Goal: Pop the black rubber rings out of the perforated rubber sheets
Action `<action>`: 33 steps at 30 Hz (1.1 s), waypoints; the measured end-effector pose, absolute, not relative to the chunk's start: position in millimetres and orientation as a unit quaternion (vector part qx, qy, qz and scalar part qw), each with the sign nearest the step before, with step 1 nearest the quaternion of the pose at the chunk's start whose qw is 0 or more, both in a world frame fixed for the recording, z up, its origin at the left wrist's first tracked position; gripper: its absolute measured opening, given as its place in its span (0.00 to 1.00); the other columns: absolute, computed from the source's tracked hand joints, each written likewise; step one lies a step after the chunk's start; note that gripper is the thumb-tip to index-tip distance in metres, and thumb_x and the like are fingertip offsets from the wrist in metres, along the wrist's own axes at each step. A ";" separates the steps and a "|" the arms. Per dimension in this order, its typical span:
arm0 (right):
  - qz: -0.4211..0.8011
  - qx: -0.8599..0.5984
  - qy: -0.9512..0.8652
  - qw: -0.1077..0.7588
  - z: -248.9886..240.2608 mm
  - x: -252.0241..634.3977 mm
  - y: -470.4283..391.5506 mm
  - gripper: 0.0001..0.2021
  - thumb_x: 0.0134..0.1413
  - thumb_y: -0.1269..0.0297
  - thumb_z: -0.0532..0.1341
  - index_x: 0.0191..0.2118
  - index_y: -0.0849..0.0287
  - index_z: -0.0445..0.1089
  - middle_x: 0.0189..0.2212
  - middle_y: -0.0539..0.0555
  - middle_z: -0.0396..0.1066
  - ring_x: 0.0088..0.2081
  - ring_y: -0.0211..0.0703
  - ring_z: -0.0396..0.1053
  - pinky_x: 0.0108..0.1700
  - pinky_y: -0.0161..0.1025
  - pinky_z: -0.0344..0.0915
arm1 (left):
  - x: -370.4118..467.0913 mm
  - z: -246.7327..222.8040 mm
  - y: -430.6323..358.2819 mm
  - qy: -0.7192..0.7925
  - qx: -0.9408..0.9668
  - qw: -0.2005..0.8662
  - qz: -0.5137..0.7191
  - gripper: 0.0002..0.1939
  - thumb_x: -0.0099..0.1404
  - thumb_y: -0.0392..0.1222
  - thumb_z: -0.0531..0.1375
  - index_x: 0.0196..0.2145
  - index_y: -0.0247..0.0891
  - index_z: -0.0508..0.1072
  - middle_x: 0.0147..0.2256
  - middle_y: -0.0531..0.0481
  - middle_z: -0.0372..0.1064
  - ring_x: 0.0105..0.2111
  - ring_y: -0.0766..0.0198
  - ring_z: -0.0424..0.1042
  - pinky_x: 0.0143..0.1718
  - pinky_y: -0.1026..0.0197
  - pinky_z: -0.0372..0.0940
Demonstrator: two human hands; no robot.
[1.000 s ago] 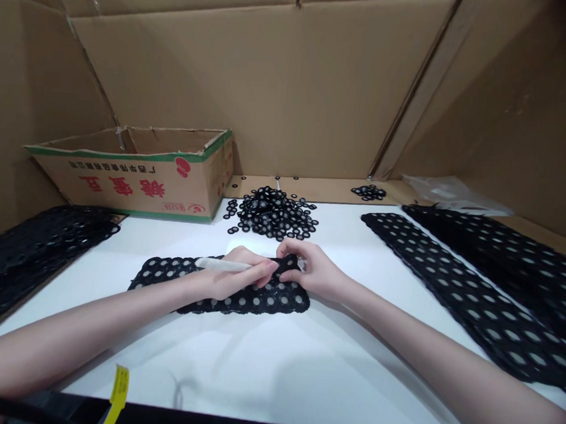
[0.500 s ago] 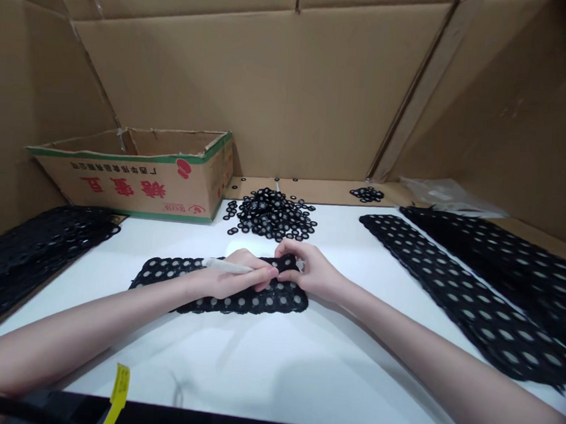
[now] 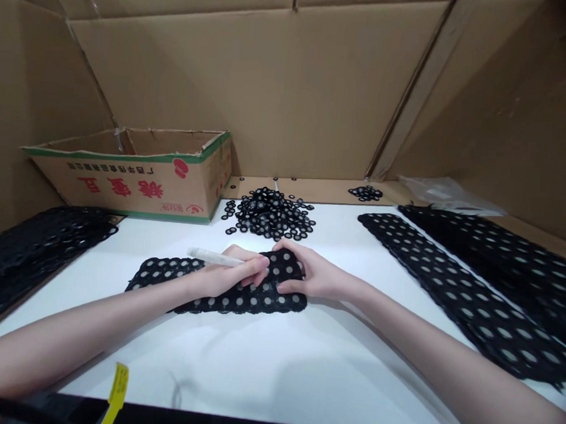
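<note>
A black fabric strip [image 3: 238, 304] with rows of pale round dots lies across the middle of the white table. My left hand [image 3: 237, 270] is closed around a white pen-shaped tool [image 3: 212, 257], its rear end pointing left; the tip is hidden by the fingers over the strip. At the strip's right end rests my right hand [image 3: 312, 272], thumb and forefinger spread wide apart. Its thumb lies on the dotted surface while the forefinger reaches the far edge. The right end of the strip looks slightly raised between them.
Beyond the hands is a heap of small black rings [image 3: 270, 214], with a smaller pile [image 3: 366, 192] behind. A cardboard box [image 3: 134, 185] stands back left. Dotted black strips [image 3: 452, 285] lie right, dark sheets [image 3: 28, 246] left, a clear plastic bag [image 3: 451, 195] back right.
My right thumb and forefinger have moved apart from a pinch at the strip's edge, and more dots show there. My left hand has shifted slightly left with the white tool.
</note>
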State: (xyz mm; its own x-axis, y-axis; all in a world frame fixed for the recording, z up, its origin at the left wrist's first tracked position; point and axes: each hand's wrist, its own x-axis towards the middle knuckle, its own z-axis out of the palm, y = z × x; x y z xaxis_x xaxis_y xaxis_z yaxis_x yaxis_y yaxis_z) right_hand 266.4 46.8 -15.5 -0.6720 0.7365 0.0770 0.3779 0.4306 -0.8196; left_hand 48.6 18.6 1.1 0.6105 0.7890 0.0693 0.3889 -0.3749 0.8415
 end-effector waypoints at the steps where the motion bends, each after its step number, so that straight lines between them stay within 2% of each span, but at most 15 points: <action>1: 0.421 -0.339 -0.812 0.223 -15.7 266.3 47.0 0.22 0.39 0.66 0.68 0.42 0.54 0.60 0.34 0.47 0.63 0.37 0.42 0.61 0.37 0.36 0.59 | 48.7 3.0 16.7 0.372 0.787 0.424 0.249 0.24 0.70 0.49 0.46 0.22 0.33 0.66 0.19 0.55 0.58 0.22 0.70 0.59 0.29 0.66 0.55; 5: 0.459 -0.326 -0.793 0.232 -15.1 266.0 47.3 0.22 0.37 0.67 0.69 0.39 0.55 0.60 0.32 0.46 0.62 0.36 0.41 0.62 0.35 0.34 0.59 | 49.7 6.3 8.1 0.361 0.774 0.449 0.263 0.25 0.71 0.48 0.46 0.20 0.33 0.65 0.18 0.54 0.57 0.21 0.70 0.57 0.27 0.66 0.54; 9: 0.478 -0.319 -0.784 0.233 -12.9 265.8 47.2 0.22 0.36 0.67 0.70 0.39 0.55 0.60 0.31 0.46 0.61 0.34 0.40 0.62 0.34 0.34 0.60 | 51.1 1.0 4.7 0.337 0.811 0.422 0.226 0.24 0.71 0.47 0.46 0.20 0.33 0.66 0.18 0.55 0.58 0.22 0.71 0.59 0.28 0.67 0.55; 14: 0.459 -0.331 -0.792 0.231 -10.0 265.2 46.6 0.22 0.35 0.69 0.70 0.38 0.56 0.62 0.33 0.47 0.63 0.36 0.41 0.63 0.35 0.35 0.61 | 52.4 -3.8 6.1 0.337 0.824 0.401 0.215 0.24 0.71 0.49 0.45 0.23 0.34 0.66 0.20 0.55 0.60 0.23 0.71 0.60 0.29 0.67 0.55; 22: 0.447 -0.327 -0.799 0.234 -8.2 264.3 45.5 0.21 0.35 0.69 0.69 0.38 0.56 0.62 0.32 0.46 0.64 0.35 0.40 0.64 0.34 0.35 0.61 | 57.3 0.3 -1.3 0.361 0.826 0.382 0.204 0.23 0.72 0.47 0.43 0.21 0.35 0.59 0.20 0.56 0.56 0.22 0.71 0.55 0.27 0.66 0.51; 33: 0.430 -0.329 -0.807 0.236 -4.6 262.5 44.3 0.19 0.35 0.69 0.69 0.36 0.56 0.63 0.31 0.47 0.64 0.34 0.41 0.63 0.33 0.35 0.59 | 57.5 1.1 -1.3 0.371 0.829 0.377 0.183 0.24 0.72 0.48 0.43 0.21 0.35 0.59 0.19 0.56 0.54 0.22 0.70 0.54 0.27 0.65 0.51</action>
